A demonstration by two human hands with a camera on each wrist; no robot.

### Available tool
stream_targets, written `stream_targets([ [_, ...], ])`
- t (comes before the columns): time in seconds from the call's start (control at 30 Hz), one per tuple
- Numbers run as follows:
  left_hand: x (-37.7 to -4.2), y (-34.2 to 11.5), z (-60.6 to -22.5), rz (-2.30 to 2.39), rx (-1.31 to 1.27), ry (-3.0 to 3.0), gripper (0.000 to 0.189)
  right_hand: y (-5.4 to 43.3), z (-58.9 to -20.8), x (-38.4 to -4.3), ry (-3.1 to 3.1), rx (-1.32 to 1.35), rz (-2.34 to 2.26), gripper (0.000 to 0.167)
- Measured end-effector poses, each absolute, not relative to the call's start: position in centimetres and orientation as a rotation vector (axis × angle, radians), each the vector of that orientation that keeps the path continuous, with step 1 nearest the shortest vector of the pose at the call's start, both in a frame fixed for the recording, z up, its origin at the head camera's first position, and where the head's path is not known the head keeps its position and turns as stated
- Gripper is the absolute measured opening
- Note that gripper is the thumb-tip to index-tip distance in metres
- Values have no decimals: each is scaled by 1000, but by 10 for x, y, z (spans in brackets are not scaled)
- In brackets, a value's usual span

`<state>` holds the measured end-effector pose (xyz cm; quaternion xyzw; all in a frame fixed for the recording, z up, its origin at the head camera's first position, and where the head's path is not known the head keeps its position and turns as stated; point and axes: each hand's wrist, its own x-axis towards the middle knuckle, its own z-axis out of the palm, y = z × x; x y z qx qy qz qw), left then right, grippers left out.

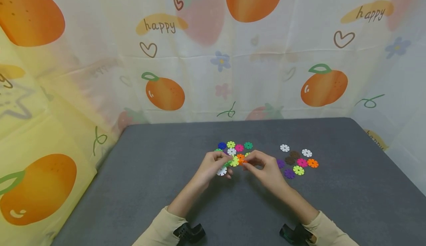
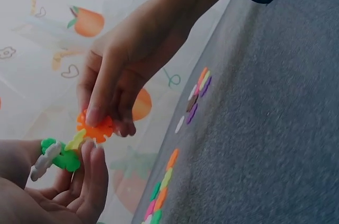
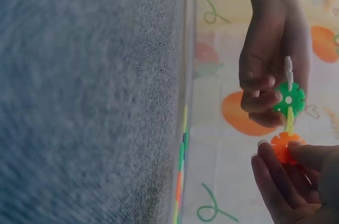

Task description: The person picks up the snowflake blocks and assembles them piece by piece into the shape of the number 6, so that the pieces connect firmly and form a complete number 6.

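Above the table, both hands hold a short row of slotted plastic snowflake discs. My left hand (image 1: pixel 209 166) grips the green disc (image 3: pixel 289 99), with a white disc (image 1: pixel 222 171) attached on one side of it, edge-on in the right wrist view. On the green disc's other side is a yellow-green disc (image 1: pixel 234 161), standing crosswise to it. Between thumb and fingers, my right hand (image 1: pixel 264 163) pinches an orange disc (image 2: pixel 95 127). Its edge meets the yellow-green disc; whether their slots are interlocked I cannot tell.
Behind the hands lies a group of loose discs, among them a blue disc (image 1: pixel 222 145) and a pink disc (image 1: pixel 239 148). A second group, with a purple disc (image 1: pixel 289 174) and an orange one, lies right of my right hand on the grey table (image 1: pixel 133 186). A printed curtain (image 1: pixel 199 90) hangs behind.
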<state>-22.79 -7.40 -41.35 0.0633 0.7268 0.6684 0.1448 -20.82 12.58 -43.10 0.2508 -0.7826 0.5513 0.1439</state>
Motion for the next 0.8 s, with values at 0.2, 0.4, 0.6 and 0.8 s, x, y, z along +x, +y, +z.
stream_targets([
  [0.2, -226, -70, -415, 1962, 161, 2094, 26, 121, -418, -199, -2176, 761, 1545, 13],
  [0.4, -228, -71, -416, 1951, 130, 2085, 25, 118, -410, -192, -2112, 775, 1562, 13],
  [0.6, -229, -75, -413, 1968, 120, 2084, 29, 116, -401, -188, -2203, 701, 1584, 20],
  [0.8, -228, -75, -412, 1957, 130, 2095, 27, 116, -409, -193, -2239, 630, 1416, 11],
])
